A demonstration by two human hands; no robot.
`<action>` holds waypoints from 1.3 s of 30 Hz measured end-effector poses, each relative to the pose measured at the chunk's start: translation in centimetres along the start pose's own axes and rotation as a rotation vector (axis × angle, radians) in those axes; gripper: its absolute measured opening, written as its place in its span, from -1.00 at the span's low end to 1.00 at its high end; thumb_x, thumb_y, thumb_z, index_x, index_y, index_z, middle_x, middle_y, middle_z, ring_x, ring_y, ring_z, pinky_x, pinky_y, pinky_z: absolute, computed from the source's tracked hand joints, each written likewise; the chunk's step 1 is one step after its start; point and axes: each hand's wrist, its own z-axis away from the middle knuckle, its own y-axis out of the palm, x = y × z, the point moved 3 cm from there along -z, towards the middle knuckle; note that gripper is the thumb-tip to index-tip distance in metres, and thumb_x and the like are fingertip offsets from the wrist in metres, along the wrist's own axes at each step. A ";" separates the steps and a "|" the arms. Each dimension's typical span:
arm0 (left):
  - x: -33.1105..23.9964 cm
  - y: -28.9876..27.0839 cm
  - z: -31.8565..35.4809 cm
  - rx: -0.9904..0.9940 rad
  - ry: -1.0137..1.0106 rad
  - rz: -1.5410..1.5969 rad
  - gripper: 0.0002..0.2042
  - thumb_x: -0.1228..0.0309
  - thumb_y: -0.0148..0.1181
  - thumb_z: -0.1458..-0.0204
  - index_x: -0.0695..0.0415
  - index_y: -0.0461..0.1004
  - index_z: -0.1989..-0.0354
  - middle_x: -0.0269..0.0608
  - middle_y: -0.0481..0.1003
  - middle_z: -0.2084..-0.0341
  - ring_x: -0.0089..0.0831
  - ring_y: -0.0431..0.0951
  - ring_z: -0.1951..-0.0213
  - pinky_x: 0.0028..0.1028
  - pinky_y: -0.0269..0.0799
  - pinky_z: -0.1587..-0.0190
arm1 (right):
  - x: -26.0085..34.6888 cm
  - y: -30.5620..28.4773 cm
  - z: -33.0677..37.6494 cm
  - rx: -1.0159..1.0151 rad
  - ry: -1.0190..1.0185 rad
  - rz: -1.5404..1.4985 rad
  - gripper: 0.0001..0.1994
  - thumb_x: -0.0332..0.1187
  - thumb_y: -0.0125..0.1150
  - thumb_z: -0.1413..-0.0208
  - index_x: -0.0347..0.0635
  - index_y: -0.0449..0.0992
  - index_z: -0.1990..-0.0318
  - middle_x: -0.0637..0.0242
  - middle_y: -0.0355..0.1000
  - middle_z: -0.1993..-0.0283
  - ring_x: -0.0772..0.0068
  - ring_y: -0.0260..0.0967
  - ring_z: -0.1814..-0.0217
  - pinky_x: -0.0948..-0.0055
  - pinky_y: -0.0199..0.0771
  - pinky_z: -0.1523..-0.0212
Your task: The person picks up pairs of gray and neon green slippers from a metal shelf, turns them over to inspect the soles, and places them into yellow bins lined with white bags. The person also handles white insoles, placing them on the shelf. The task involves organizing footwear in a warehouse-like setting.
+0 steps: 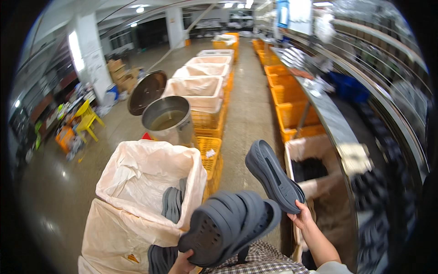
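Low in the middle, my left hand (pixel 183 263) is closed on the near end of a bunch of dark grey foam clogs (pixel 226 223), several pressed together side by side with small holes in their uppers. My right hand (pixel 301 216) grips a single dark grey foam shoe (pixel 272 176) by one end. That shoe is raised and tilted, showing a long face with a dark groove along its middle. Left of the bunch, a cloth-lined bin (pixel 150 164) holds a few grey clogs (pixel 173 201). More dark clogs (pixel 162 259) lie in the nearer lined bin (pixel 109 223).
Beyond the bins stand a metal drum (pixel 169 121) with liquid inside, its round lid (pixel 147 92), and a row of lined crates (pixel 196 93). On the right, orange crates (pixel 296 116) sit under a long bench (pixel 326 114). A floor aisle (pixel 246 91) runs between. A yellow chair (pixel 90 119) stands far left.
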 end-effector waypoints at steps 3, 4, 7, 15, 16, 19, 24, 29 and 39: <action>-4.1 1.0 -6.4 0.024 0.196 0.242 -0.23 0.29 0.31 0.14 0.21 0.05 -0.25 -0.04 0.17 -0.20 -0.07 0.19 -0.20 -0.07 0.09 -0.25 | 4.3 6.8 -10.7 0.070 -0.030 0.268 -0.59 -0.24 0.14 -0.07 -0.28 0.33 -0.02 0.17 0.45 0.08 0.30 0.45 0.10 0.28 0.49 0.12; -5.3 0.8 -7.4 -0.042 0.260 0.222 -0.23 0.23 0.28 0.12 0.20 0.04 -0.26 -0.06 0.15 -0.21 -0.08 0.17 -0.21 -0.07 0.08 -0.25 | 5.6 10.0 -14.3 0.121 -0.064 0.335 -0.59 -0.24 0.14 -0.07 -0.27 0.32 -0.03 0.18 0.45 0.08 0.31 0.44 0.09 0.28 0.49 0.12; -8.1 0.1 -9.4 -0.152 0.420 0.176 -0.23 0.09 0.22 0.09 0.18 0.06 -0.26 -0.10 0.14 -0.23 -0.09 0.13 -0.24 -0.08 0.04 -0.26 | 8.2 20.9 -24.7 0.203 -0.178 0.479 -0.61 -0.36 0.17 -0.05 -0.28 0.32 -0.03 0.27 0.42 0.06 0.41 0.37 0.07 0.44 0.33 0.01; -14.1 -1.9 -14.4 -0.648 0.684 0.735 -0.35 0.22 0.12 -0.06 0.30 0.04 -0.24 0.01 0.09 -0.24 -0.04 0.08 -0.25 -0.07 -0.02 -0.29 | 2.7 49.8 -44.4 0.560 -0.640 1.228 -0.63 -0.22 0.23 0.05 -0.25 0.45 0.12 0.16 0.49 0.23 0.34 0.45 0.20 0.41 0.38 0.16; -14.9 -1.5 -15.3 -0.646 0.710 0.772 -0.35 0.23 0.12 -0.06 0.30 0.03 -0.24 0.01 0.08 -0.24 -0.04 0.07 -0.25 -0.07 -0.01 -0.29 | 1.4 52.5 -45.9 0.515 -0.697 1.394 -0.59 -0.14 0.22 0.06 -0.19 0.44 0.10 0.10 0.48 0.20 0.19 0.45 0.15 0.32 0.38 0.13; -16.7 -0.7 -17.0 -0.577 0.742 0.850 -0.34 0.20 0.08 -0.09 0.30 -0.02 -0.26 0.02 0.06 -0.25 -0.03 0.07 -0.25 -0.06 -0.02 -0.29 | -2.4 59.8 -49.5 0.523 -0.933 1.749 -0.57 -0.09 0.21 0.08 -0.15 0.44 0.09 0.06 0.46 0.15 0.02 0.40 0.08 0.19 0.38 0.11; -15.5 -2.1 -16.7 -0.796 0.829 0.774 -0.33 0.19 0.09 -0.08 0.31 -0.01 -0.26 0.02 0.10 -0.24 -0.07 0.11 -0.23 -0.10 0.01 -0.28 | -8.8 65.9 -54.5 0.732 -0.974 2.092 -0.63 -0.13 0.22 0.07 -0.11 0.40 0.14 0.17 0.45 0.20 0.09 0.40 0.08 0.14 0.40 0.15; -13.9 -1.2 -17.8 -0.903 0.881 0.873 -0.32 0.20 0.17 -0.02 0.29 0.06 -0.23 -0.05 0.23 -0.17 -0.13 0.25 -0.16 -0.20 0.16 -0.21 | -13.3 69.5 -58.2 1.058 -1.359 2.372 -0.62 -0.13 0.27 0.14 -0.09 0.42 0.18 0.29 0.48 0.21 0.22 0.37 0.05 0.21 0.25 0.02; -11.4 9.0 -21.7 -1.137 0.894 1.123 -0.47 0.24 0.16 -0.05 0.23 0.21 -0.15 -0.09 0.38 -0.04 -0.19 0.40 -0.02 -0.22 0.33 -0.06 | -23.9 69.7 -64.4 1.506 -1.192 2.525 -0.51 -0.09 0.23 0.10 -0.12 0.39 0.00 0.23 0.47 0.13 0.20 0.32 -0.06 0.19 0.18 -0.12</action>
